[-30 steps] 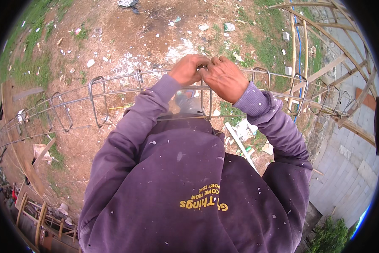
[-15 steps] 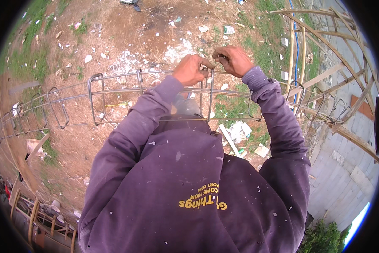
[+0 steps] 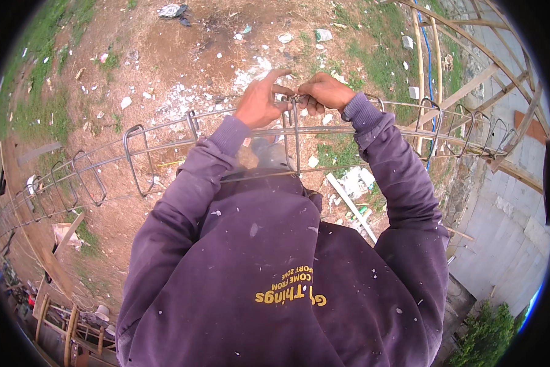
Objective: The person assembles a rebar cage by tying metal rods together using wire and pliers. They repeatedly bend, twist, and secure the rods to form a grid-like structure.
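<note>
A long rebar cage [image 3: 342, 129] of thin steel bars and bent stirrups runs across in front of my body. Both hands are at the top of one rectangular stirrup [image 3: 296, 137], where it meets the upper bar. My left hand [image 3: 260, 103] is on its left side, index finger stretched out and thumb apart from it, close to the stirrup's top corner. On the right, my right hand [image 3: 327, 93] has its thumb and fingertips pinched together at that same corner. What it pinches is too small to make out. More stirrups [image 3: 137, 162] stand spaced along the bars.
Bare soil and grass strewn with white rubble [image 3: 189, 101] lie below. Wooden poles [image 3: 486, 76] and a blue hose [image 3: 430, 67] are at the right, beside grey block paving [image 3: 501, 220]. Planks [image 3: 33, 244] stand at the left; a white strip [image 3: 351, 205] lies below the cage.
My left index finger has lifted and spread from the thumb. My right hand has come down and left to the stirrup's corner, its fingers now pinched. The view has shifted slightly.
</note>
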